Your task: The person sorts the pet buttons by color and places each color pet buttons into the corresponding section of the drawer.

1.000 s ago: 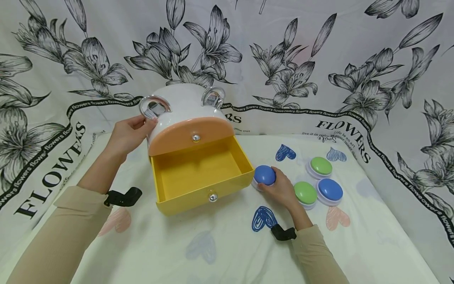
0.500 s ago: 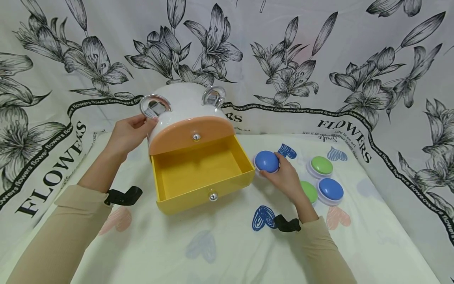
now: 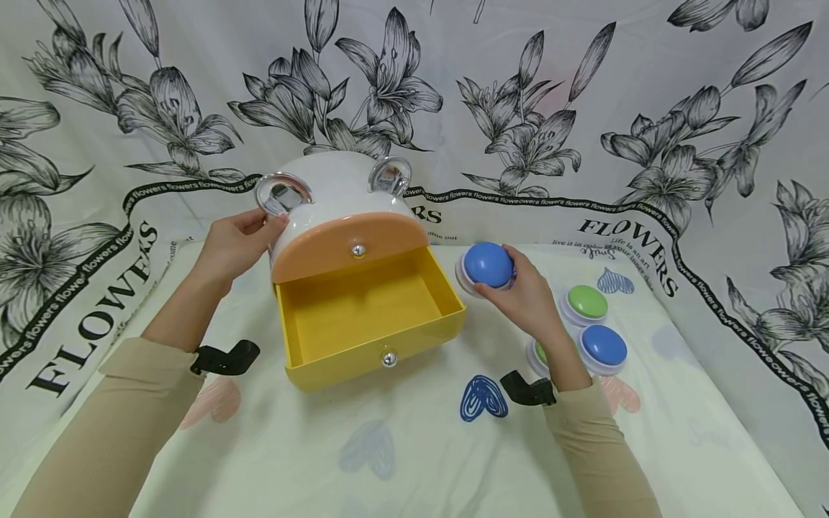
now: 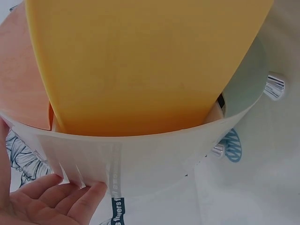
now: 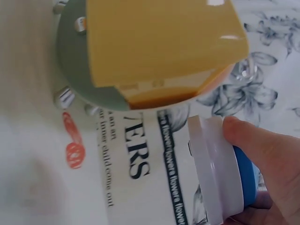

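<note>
My left hand (image 3: 229,248) grips the left side of a small drawer cabinet (image 3: 337,176) with a white shell and silver ear-like rings. Its thumb lies near the front edge, and in the left wrist view its fingertips (image 4: 96,190) touch the shell's outer side. The orange upper drawer (image 3: 317,252) is closed; the yellow lower drawer (image 3: 376,345), bare inside, is pulled out. To the right of it, my right hand (image 3: 534,302) holds a round blue push button (image 3: 488,265) by its rim. The right wrist view shows its white base (image 5: 218,173) tilted on edge, apart from the cabinet.
At the right lie a green push button (image 3: 587,301) and another blue push button (image 3: 604,344). A second green one (image 3: 540,352) is mostly covered by my right forearm. Behind the cabinet hangs a flower-printed cloth (image 3: 518,129). A heart-printed cloth (image 3: 414,446) covers the surface.
My right hand has moved away from me with the blue push button, which now looks larger and raised. My forearm now covers most of the nearer green button. The left hand has stayed put.
</note>
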Demonstrator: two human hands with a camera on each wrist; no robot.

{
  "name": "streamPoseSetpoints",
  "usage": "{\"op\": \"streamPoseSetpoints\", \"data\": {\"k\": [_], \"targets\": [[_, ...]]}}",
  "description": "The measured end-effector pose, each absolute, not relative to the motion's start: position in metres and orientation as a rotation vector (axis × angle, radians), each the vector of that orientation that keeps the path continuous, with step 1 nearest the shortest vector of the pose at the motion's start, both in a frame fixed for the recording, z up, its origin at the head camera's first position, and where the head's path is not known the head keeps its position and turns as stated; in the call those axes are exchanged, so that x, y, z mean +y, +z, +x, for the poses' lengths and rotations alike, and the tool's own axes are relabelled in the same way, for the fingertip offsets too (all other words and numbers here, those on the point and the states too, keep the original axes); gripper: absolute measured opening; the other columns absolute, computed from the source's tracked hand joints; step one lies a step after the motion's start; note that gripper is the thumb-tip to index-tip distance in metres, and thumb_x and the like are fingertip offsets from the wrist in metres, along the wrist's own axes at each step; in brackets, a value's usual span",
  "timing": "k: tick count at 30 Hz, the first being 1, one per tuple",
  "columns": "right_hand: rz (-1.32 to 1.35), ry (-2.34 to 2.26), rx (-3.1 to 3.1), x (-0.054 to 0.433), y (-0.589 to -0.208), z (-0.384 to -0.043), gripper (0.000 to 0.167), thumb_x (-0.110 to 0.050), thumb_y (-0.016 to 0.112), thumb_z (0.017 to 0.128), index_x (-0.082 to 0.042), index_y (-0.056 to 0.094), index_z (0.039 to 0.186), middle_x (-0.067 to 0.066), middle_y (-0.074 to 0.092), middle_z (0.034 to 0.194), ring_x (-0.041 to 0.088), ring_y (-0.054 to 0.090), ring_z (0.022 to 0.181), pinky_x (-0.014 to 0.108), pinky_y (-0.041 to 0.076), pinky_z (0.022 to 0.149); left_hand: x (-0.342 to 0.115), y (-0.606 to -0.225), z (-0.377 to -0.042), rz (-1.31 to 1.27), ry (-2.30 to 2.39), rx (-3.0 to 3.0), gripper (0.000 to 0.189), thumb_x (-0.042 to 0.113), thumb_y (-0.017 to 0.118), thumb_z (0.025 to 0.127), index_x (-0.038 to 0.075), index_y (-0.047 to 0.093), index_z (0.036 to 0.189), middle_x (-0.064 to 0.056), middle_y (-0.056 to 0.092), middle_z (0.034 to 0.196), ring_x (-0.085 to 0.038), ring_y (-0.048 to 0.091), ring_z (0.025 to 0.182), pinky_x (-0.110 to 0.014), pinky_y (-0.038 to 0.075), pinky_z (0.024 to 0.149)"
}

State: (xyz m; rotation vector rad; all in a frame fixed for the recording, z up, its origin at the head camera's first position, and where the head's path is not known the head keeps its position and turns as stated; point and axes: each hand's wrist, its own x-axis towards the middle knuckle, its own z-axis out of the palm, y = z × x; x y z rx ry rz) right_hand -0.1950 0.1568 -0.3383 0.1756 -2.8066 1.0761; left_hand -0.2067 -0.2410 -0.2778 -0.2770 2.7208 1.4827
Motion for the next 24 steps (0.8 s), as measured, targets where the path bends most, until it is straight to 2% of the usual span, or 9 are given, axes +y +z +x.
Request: {"op": "streamPoseSetpoints", "data": {"k": [11, 24], "targets": [[0.282, 1.114, -2.788, 0.140, -0.303, -0.184, 0.086, -0.038, 0.073, 0.077, -0.008, 0.028, 0.144, 0.014, 0.039, 0.142, 0.033, 0.049, 0.115, 0.047, 0.048, 0.092, -0.241, -0.278, -0.206, -0.272, 1.471, 2.729, 0.092, 0.068, 0.046, 0.081, 0.011, 0.019, 0.148, -0.015, 0.031, 0.148, -0.037, 0.025, 0.136, -0.062, 0.026, 0.103], [0.584, 1.100, -2.809, 0.105, -0.277, -0.165, 0.084, -0.035, 0.076, 0.075, -0.008, 0.032, 0.141, 0.008, 0.043, 0.138, 0.025, 0.048, 0.118, 0.043, 0.048, 0.093, -0.241, -0.278, -0.208, -0.283, 1.482, 2.725, 0.092, 0.067, 0.047, 0.081, 0.011, 0.019, 0.148, -0.015, 0.031, 0.147, -0.036, 0.026, 0.136, -0.060, 0.027, 0.103]]}}
